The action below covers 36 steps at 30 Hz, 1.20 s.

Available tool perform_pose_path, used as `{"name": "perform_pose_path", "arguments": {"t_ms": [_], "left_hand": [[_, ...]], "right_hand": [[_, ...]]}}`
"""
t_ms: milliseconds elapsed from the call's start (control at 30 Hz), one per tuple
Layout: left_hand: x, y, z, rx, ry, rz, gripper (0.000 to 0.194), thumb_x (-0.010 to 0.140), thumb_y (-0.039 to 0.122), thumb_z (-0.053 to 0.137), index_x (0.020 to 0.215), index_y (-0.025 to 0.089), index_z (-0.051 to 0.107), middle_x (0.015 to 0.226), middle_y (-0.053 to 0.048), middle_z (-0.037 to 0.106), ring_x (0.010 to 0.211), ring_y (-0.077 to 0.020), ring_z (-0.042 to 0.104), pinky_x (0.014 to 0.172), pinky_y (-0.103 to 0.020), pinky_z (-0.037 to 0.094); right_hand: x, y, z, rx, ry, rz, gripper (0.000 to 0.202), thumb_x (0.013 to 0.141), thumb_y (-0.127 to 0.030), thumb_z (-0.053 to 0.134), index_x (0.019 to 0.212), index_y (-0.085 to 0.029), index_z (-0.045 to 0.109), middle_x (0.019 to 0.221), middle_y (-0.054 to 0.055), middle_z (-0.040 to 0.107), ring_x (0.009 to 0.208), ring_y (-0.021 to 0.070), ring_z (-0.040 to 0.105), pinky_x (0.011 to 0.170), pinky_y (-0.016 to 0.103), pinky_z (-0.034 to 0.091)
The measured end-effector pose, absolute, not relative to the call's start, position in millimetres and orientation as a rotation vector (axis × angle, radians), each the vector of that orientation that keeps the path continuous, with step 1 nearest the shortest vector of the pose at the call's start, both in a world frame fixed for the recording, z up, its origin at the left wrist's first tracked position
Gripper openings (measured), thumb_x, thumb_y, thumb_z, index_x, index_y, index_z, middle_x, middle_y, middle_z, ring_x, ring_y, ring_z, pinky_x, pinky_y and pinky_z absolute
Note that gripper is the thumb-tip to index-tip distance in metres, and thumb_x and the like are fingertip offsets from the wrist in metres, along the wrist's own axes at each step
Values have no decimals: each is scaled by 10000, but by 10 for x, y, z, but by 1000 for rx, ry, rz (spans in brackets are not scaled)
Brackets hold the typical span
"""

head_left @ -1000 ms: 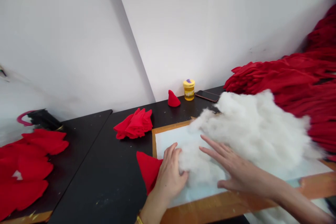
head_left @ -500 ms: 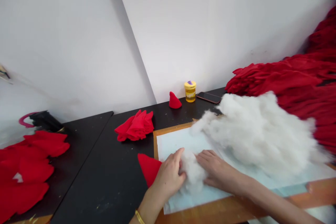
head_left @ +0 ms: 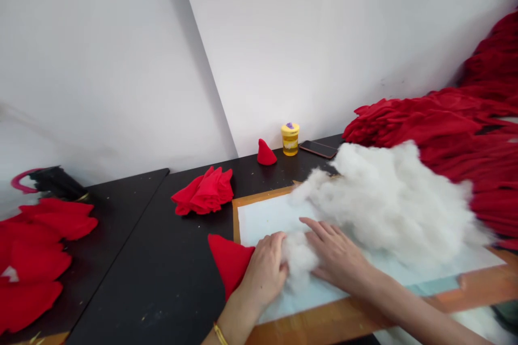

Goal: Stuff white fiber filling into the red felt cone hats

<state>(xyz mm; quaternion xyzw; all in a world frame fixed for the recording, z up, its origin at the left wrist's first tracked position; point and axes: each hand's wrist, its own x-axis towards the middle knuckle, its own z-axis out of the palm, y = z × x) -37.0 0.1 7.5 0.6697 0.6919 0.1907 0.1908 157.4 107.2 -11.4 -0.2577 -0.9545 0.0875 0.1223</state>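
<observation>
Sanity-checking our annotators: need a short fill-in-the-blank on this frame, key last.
1. The fluff tuft between the left hand and right hand is ____ in color.
2. The bracelet is on the ____ wrist.
3. The lidded jar stands between a red cone and a ____.

Missing words: white; left; phone.

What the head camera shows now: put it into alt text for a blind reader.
A person's left hand and right hand flank a small tuft of white fluff on a pale sheet, a pointed red cloth piece partly hidden by the left hand. A larger white heap lies to the right; a jar and phone sit near the wall.
</observation>
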Motion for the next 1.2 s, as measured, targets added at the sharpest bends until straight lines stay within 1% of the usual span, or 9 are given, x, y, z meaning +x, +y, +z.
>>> {"name": "perform_pose_path", "arguments": {"t_ms": [100, 200, 333, 567, 700, 800, 933, 1067, 1200], "left_hand": [[-360, -3, 86, 1903, 1917, 546, 532, 733, 4, 451, 1227, 158, 576, 1200, -118, 647, 1154, -282, 556, 1042, -449, 449], [-360, 7, 92, 1935, 1881, 555, 501, 733, -15, 436, 1154, 193, 609, 1155, -86, 648, 1133, -265, 558, 1029, -433, 455], [-368, 4, 91, 1934, 1875, 603, 516, 728, -20, 438, 1165, 202, 600, 1207, -96, 601, 1163, -256, 559, 1039, -436, 464], [-451, -158, 96, 1906, 1774, 725, 597, 838, 129, 531, 1424, 191, 435, 1531, -156, 415, 1418, -290, 415, 1177, -494, 368], [-449, -204, 14, 1810, 1825, 747, 813, 799, 154, 610, 1528, 130, 252, 1582, -210, 359, 1463, -322, 352, 1201, -538, 320], [-365, -147, -48, 1746, 1884, 729, 747, 746, 61, 572, 1459, 116, 356, 1460, -202, 509, 1376, -313, 458, 1165, -521, 371], [-219, -42, -85, 1673, 1969, 772, 549, 730, 35, 560, 1261, 164, 505, 1240, -135, 635, 1202, -286, 576, 1058, -470, 472], [-181, -126, -53, 1594, 2059, 845, 456, 724, 19, 560, 1149, 176, 512, 1179, -122, 629, 1134, -269, 602, 1000, -442, 510], [-325, -506, 29, 1796, 2100, 1009, 355, 841, 115, 608, 1169, 221, 522, 1272, -110, 589, 1253, -280, 530, 1078, -467, 457]], "right_hand": [[1780, 1077, -75, -646, -2757, 440, 979, 716, -235, 746, 1568, -232, 263, 1687, 137, 153, 1487, 357, 287, 1133, 528, 384], [1970, 1094, -105, -664, -2739, 527, 1198, 687, -231, 777, 1609, -311, 17, 1709, 98, -8, 1541, 328, 154, 1175, 508, 336], [2091, 1087, -264, -726, -2737, 497, 1184, 692, -195, 780, 1608, -329, 41, 1707, 112, 38, 1526, 347, 211, 1164, 514, 359], [1998, 1158, -300, -585, -2716, 426, 934, 856, -331, 758, 1594, -328, 185, 1515, 135, 490, 1375, 322, 478, 1106, 524, 437], [1853, 1201, -249, -490, -2728, 408, 1288, 710, -550, 841, 1618, -255, -23, 1664, 243, 148, 1506, 410, 229, 1148, 597, 342], [1665, 1174, -254, -369, -2751, 466, 1379, 632, -713, 801, 1615, -240, -42, 1678, 252, 10, 1528, 434, 118, 1160, 612, 304], [1370, 1071, -315, -334, -2715, 500, 1355, 636, -711, 802, 1621, -225, 8, 1659, 250, 167, 1484, 429, 263, 1132, 597, 353], [1224, 996, -392, -299, -2675, 490, 1085, 816, -395, 781, 1618, -218, 72, 1381, 193, 592, 1136, 340, 591, 925, 512, 527], [1195, 984, -376, -208, -2731, 464, 651, 888, -272, 676, 1492, -234, 439, 1054, 98, 698, 919, 273, 614, 796, 398, 542]]}}
